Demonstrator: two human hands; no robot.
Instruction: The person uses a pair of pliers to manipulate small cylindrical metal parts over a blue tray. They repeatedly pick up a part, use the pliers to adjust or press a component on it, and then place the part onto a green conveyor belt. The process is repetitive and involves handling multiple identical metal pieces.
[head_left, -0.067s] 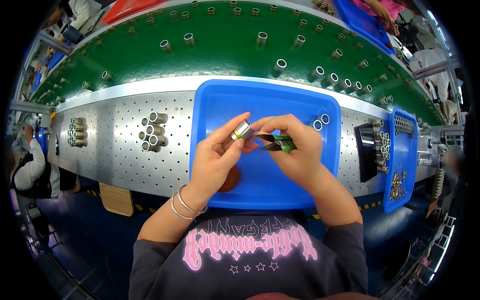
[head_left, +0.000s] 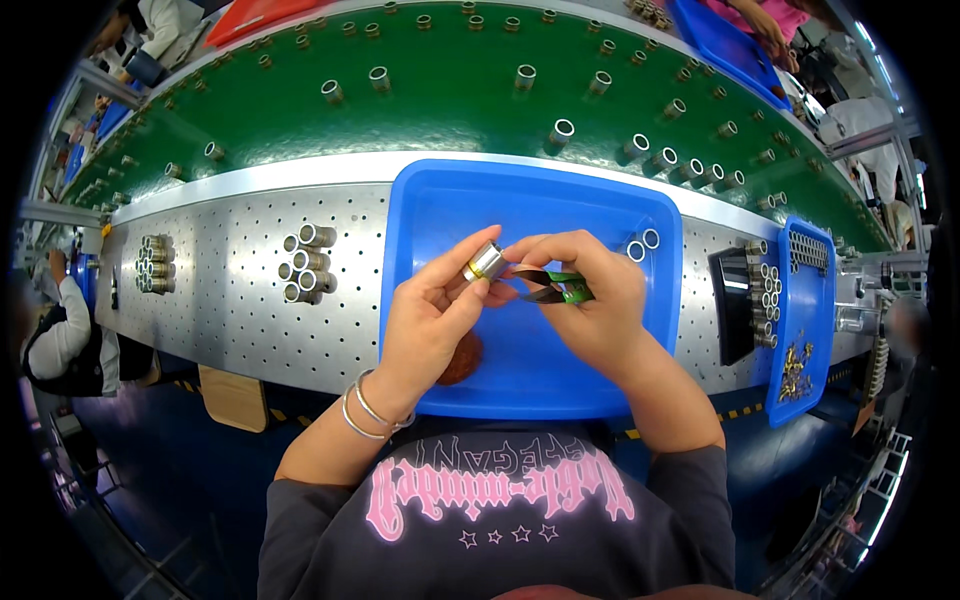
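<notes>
Over the blue tray (head_left: pixel 560 385), my left hand (head_left: pixel 435 310) pinches a short metal cylinder (head_left: pixel 487 261) between thumb and fingers. The cylinder is tilted, silver with a yellowish band at its lower end. Wrapped around green-handled snips (head_left: pixel 572 288), my right hand (head_left: pixel 600 295) has their dark blades parted and pointing left toward the cylinder. Its thumb and index fingertips are close to the cylinder's right side; whether they touch it I cannot tell. Two metal rings (head_left: pixel 643 245) lie in the tray at right. A reddish-brown round thing (head_left: pixel 461 359) is partly hidden behind my left wrist.
Beyond the tray runs a green belt (head_left: pixel 450 110) bearing many upright metal cylinders. On the perforated metal bench (head_left: pixel 220 300) stand clusters of cylinders (head_left: pixel 308 264). To the right are a black tablet-like panel (head_left: pixel 732 305) and a narrow blue tray (head_left: pixel 800 350) with small brass-coloured parts. Other people work around.
Several cylinders on the green belt sit very slightly further right. My hands, the held cylinder and the snips show almost no movement.
</notes>
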